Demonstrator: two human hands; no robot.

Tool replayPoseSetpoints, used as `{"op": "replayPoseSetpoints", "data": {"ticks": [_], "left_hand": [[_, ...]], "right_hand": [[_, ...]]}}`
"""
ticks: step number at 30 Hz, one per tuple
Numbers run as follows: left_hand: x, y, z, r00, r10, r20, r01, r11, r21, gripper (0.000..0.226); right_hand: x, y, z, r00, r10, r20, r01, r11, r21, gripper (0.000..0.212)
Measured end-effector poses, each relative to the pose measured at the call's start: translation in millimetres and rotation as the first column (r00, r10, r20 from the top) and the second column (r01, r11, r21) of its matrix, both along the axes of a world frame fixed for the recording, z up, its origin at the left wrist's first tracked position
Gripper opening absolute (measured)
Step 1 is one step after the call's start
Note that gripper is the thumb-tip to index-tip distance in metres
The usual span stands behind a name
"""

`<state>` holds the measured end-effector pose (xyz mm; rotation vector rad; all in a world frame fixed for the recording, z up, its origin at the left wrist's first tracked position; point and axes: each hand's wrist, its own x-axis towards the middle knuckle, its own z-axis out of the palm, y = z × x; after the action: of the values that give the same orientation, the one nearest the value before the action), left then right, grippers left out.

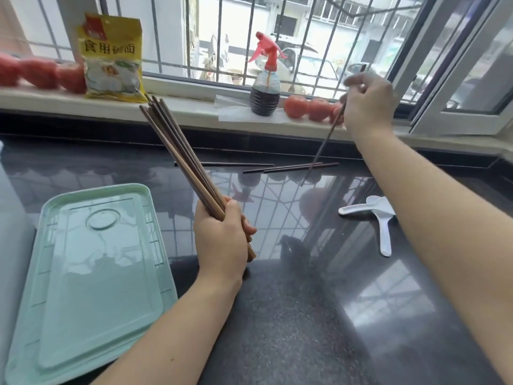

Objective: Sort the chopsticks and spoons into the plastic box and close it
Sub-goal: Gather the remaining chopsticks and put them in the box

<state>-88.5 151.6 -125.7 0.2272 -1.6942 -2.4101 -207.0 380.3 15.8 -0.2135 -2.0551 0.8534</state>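
My left hand [222,237] grips a bundle of several brown chopsticks [177,154] that point up and to the left. Raised near the window sill, my right hand [366,104] pinches a single dark chopstick [322,147] that hangs down toward the counter. Three more chopsticks [291,167] lie flat at the back of the dark counter. Two white spoons [380,215] lie on the counter at the right, partly behind my right forearm. A pale green plastic lid or box part [91,273] lies flat at the left; whether it is the lid or the box I cannot tell.
On the window sill stand a yellow food packet [112,56], a spray bottle with a red nozzle [265,87] and rows of tomatoes [311,108]. The glossy black counter [305,301] reflects the window bars. A white surface [11,245] borders the far left.
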Motion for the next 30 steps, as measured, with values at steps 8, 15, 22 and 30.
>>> {"op": "replayPoseSetpoints", "data": {"ticks": [8,15,22,30], "left_hand": [[-7.4,-8.8,-1.9,0.986,0.154,-0.064,-0.159,0.984,-0.078,0.006],[-13.4,-8.1,-4.6,0.991,0.131,0.024,-0.131,0.991,-0.028,0.006],[-14.4,-7.8,-5.5,0.992,0.127,0.021,-0.126,0.992,-0.03,0.008],[-10.1,-6.7,-1.6,0.993,0.112,0.028,-0.112,0.993,-0.03,0.007]], "right_hand": [[-20.9,10.3,-99.1,0.658,-0.5,0.563,-0.115,0.672,0.731,0.039],[-62.0,30.1,-127.3,0.576,-0.435,0.693,-0.483,0.503,0.717,0.053],[-58.1,33.7,-118.7,0.657,-0.393,0.643,-0.56,0.316,0.766,0.035],[-38.0,40.5,-114.0,0.567,-0.406,0.717,-0.659,0.299,0.69,0.031]]}}
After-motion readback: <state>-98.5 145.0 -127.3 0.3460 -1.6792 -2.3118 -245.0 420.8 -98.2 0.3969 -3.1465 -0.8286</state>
